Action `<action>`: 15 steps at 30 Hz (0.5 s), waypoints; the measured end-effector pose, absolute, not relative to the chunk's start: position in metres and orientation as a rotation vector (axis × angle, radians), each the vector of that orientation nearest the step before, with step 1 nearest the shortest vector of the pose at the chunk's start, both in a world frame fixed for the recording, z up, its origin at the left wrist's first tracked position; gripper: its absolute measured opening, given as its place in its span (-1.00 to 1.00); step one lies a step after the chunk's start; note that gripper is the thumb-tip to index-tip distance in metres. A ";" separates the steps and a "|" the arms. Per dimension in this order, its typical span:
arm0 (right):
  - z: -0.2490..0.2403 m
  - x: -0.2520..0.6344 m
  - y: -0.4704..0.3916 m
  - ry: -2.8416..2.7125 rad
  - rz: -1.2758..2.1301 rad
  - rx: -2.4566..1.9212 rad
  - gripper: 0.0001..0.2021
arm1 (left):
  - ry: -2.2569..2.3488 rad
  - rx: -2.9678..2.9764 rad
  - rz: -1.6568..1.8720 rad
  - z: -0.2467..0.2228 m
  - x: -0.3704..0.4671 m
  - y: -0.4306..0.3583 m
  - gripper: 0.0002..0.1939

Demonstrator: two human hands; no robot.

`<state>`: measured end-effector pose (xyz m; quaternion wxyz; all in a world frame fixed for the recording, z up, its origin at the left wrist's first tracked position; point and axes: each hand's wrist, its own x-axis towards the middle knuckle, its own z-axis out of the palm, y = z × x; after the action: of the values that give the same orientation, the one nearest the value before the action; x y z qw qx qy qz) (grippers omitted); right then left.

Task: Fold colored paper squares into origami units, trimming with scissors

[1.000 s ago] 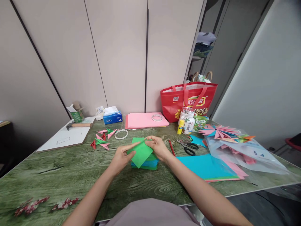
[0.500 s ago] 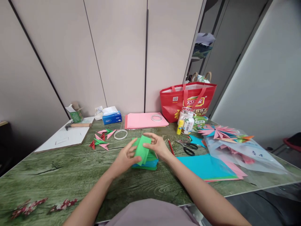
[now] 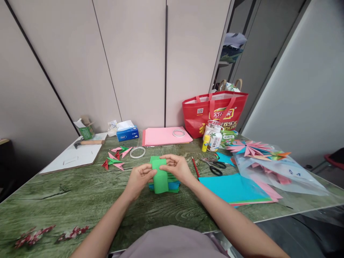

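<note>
Between my two hands is a folded green paper strip (image 3: 160,179), held upright in front of me. My left hand (image 3: 138,179) pinches its left edge with thumb and fingers. On the other side, my right hand (image 3: 177,167) grips the strip's upper right edge, thumb in front. Just behind and below lies a stack of blue and green folded papers (image 3: 174,186), partly hidden by the strip and my hands.
Scissors (image 3: 216,168) and a red pencil (image 3: 195,167) lie right of my hands, beside blue sheets (image 3: 233,190). Leftward are a tape roll (image 3: 137,152), folded paper pieces (image 3: 114,161) and a hammer (image 3: 88,142). A red bag (image 3: 196,122) stands behind.
The green strip has turned from tilted to nearly upright, its flat face now toward me. My left hand has shifted slightly left and its fingers have closed on the edge.
</note>
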<state>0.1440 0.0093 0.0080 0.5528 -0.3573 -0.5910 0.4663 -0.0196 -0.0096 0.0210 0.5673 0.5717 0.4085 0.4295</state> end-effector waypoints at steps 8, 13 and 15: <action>0.013 0.145 0.007 -1.313 1.170 -0.892 -0.67 | 0.971 1.337 1.042 0.022 -0.019 -0.010 -0.69; 0.014 0.143 0.006 -1.298 1.198 -0.887 -0.67 | 0.968 1.339 1.048 0.020 -0.022 -0.008 -0.65; 0.014 0.143 0.006 -1.289 1.212 -0.890 -0.66 | 0.991 1.331 1.054 0.019 -0.022 -0.008 -0.67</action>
<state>0.1431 0.0056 0.0140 0.5486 -0.3759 -0.5440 0.5116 -0.0222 -0.0079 0.0194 0.5545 0.5633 0.4196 0.4462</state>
